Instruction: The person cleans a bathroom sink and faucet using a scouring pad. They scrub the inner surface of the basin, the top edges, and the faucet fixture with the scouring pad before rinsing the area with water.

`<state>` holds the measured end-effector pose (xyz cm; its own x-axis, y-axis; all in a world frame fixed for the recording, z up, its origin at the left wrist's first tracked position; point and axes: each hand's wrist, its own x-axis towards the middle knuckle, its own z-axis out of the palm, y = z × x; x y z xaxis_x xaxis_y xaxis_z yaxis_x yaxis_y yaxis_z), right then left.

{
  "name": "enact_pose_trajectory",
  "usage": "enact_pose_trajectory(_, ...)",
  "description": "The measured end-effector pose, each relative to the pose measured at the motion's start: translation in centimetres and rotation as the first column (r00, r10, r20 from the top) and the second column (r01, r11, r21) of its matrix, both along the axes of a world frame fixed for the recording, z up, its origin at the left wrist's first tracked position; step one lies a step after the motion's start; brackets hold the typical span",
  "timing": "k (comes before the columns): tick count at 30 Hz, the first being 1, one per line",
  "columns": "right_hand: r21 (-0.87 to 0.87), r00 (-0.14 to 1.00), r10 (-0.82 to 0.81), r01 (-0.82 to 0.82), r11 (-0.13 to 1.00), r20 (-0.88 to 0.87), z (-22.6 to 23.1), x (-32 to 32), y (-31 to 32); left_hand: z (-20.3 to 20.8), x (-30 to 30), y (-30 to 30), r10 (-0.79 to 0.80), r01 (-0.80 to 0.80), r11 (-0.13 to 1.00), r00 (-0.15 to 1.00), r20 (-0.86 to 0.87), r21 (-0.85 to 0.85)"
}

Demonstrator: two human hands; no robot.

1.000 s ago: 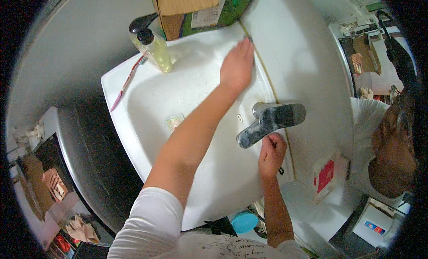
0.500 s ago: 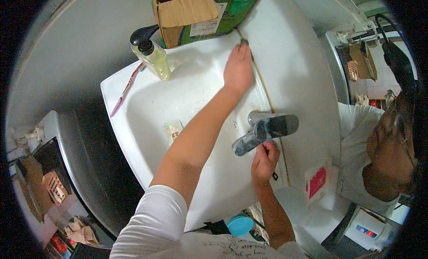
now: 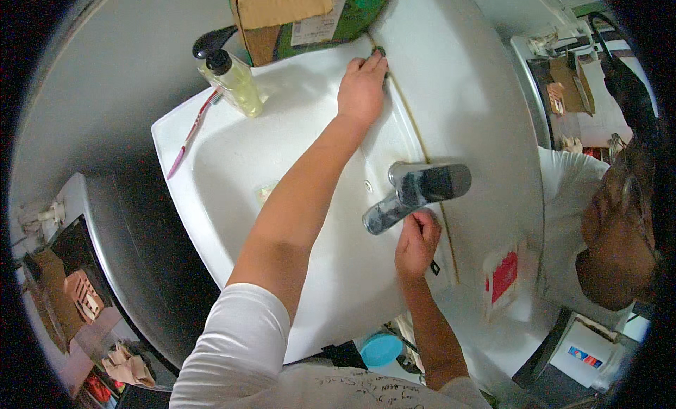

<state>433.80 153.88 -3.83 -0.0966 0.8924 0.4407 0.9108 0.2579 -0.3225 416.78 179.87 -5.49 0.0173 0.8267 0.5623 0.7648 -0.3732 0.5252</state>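
My left hand (image 3: 361,92) is at the far corner of the white sink (image 3: 211,226), its fingers pressed on a small dark green, pad-like piece (image 3: 380,51) along the brownish seam against the wall. My right hand (image 3: 417,247) is closed just below the chrome faucet (image 3: 415,194). From its lower side sticks out the black end of a thin handle with a hole (image 3: 434,268); the rest of that tool is hidden in my fist. Beneath my left forearm lies a small greenish packet (image 3: 265,191) in the basin, partly covered.
A clear pump bottle (image 3: 236,85) with yellowish liquid and a red-and-pink toothbrush (image 3: 189,138) rest on the sink's left rim. Behind them is a green cardboard box (image 3: 282,39). A mirror (image 3: 493,113) rises at the right. Below the sink sits a blue round container (image 3: 381,350).
The whole view has shifted a little. My left hand has slid slightly farther along the seam, and its forearm covers more of the packet. My right hand stays by the faucet.
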Motion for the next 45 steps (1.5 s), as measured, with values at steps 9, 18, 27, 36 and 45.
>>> enact_pose_trajectory(9, -0.022, 0.997, -0.066, 0.067, 0.998, 0.039, 0.5, 0.0, 0.3, -0.5, 2.7, -8.4, -0.498, 0.507, 0.862, 0.847, 0.188, -0.003)
enact_pose_trajectory(18, -0.063, 0.997, -0.048, 0.053, 0.997, 0.064, 0.1, 0.2, -0.4, -0.1, -1.1, 2.6, -0.141, 0.135, 0.990, 0.962, 0.234, 0.041)
enact_pose_trajectory(27, -0.097, 0.995, -0.096, 0.099, 0.990, 0.033, 0.1, 0.3, -0.4, 0.0, 5.0, -6.9, -0.529, 0.551, 0.832, 0.754, 0.389, 0.065)
enact_pose_trajectory(36, -0.125, 0.997, -0.078, 0.081, 0.989, 0.026, 0.1, -0.2, -0.4, 0.3, 0.1, 3.5, -0.131, 0.123, 0.991, 0.961, 0.244, 0.048)
enact_pose_trajectory(45, -0.091, 0.993, -0.102, 0.107, 0.990, 0.058, 0.2, 0.5, -0.5, -0.4, 2.9, -7.9, -0.462, 0.461, 0.886, 0.864, 0.200, 0.051)
